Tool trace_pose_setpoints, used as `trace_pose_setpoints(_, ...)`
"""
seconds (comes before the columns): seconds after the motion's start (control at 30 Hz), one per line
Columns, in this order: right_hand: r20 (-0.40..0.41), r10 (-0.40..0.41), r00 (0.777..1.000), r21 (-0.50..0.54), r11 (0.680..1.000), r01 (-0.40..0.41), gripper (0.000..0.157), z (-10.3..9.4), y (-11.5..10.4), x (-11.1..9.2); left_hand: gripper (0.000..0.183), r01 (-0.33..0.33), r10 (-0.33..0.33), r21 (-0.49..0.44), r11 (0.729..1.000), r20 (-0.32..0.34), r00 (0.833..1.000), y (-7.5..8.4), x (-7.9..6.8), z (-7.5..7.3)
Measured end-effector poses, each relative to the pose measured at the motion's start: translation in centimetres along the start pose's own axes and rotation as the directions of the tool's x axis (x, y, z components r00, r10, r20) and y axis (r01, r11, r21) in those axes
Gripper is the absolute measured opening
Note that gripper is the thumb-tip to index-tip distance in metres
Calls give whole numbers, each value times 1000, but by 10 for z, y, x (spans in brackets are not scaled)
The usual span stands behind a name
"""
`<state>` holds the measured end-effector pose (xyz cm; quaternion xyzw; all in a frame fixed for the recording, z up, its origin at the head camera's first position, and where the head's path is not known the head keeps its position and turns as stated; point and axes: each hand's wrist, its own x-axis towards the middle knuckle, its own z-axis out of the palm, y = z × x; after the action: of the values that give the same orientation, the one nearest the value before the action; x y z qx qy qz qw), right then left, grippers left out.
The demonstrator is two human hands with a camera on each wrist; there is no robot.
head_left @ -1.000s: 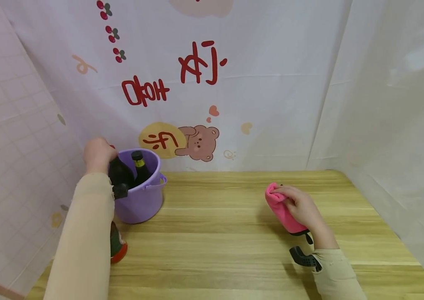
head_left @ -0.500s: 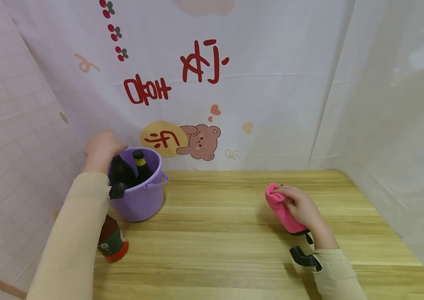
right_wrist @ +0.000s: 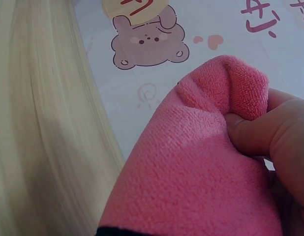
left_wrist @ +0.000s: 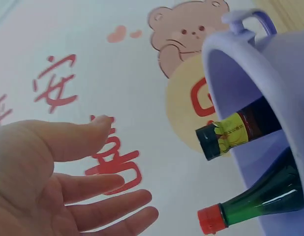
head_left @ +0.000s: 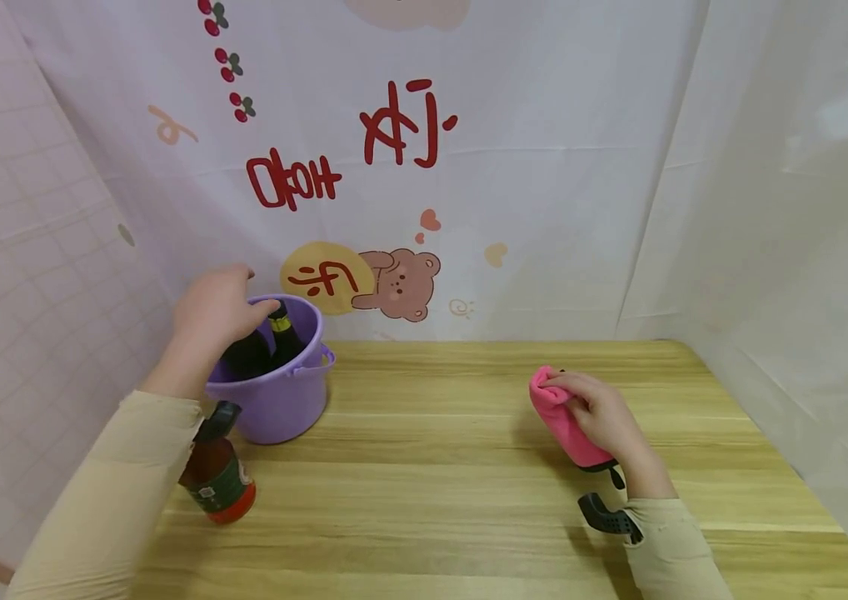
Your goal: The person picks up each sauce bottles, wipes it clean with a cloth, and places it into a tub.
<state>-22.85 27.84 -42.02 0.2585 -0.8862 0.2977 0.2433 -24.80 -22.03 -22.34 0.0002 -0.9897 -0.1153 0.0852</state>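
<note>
over at the left, the left hand (head_left: 212,313) hangs spread beside a round lilac plastic bucket (head_left: 285,411) holding a red-capped green glass bottle (left_wrist: 264,196) and a dark yellow-necked bottle (left_wrist: 243,129); a reddish green-labelled bottle (head_left: 223,485) stands near. across from it, the right hand (head_left: 610,423) pinches a fuzzy pink cloth (head_left: 566,429) over the pale wooden table (head_left: 424,500).

Head view forward-down, wrist views close, bear (head_left: 403,287) shared
</note>
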Motion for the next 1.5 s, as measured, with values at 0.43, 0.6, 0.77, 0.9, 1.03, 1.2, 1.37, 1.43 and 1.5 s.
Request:
trace_pose_setpoints(0.43,-9,-1,1000,7,1000,1,39,1,0,-1,66,-192,173,-215,958,-104,979,-36,-60,-4)
trace_pose_setpoints(0.6,-8,4,1000,5,1000,-4,45,1,1,-1,67,-206,171,-317,926,-136,976,-55,-80,0)
trace_pose_setpoints(0.77,-11,14,1000,10,1000,-14,44,0,1,-1,63,-290,218,-386,876,-221,951,-80,-95,11)
trace_pose_setpoints(0.9,-13,17,1000,10,1000,-17,42,-1,1,-1,61,-330,238,-444,833,-250,938,-99,-105,22)
trace_pose_setpoints(1.03,-11,23,1000,16,1000,-23,43,-2,2,-1,65,-349,248,-517,782,-256,934,-115,-112,32)
trace_pose_setpoints(1.2,-5,26,1000,17,1000,-26,46,-4,4,0,69,-365,273,-575,732,-243,931,-133,-117,44)
trace_pose_setpoints(1.37,-4,21,1000,17,1000,-20,46,-3,5,-1,70,-388,319,-600,699,-224,921,-145,-119,57)
trace_pose_setpoints(1.43,-2,26,1000,17,1000,-26,46,-3,5,-1,69,-390,333,-607,692,-211,919,-147,-119,61)
trace_pose_setpoints(1.5,-3,34,999,18,999,-34,47,-3,5,-1,68,-387,337,-609,693,-202,920,-148,-119,64)
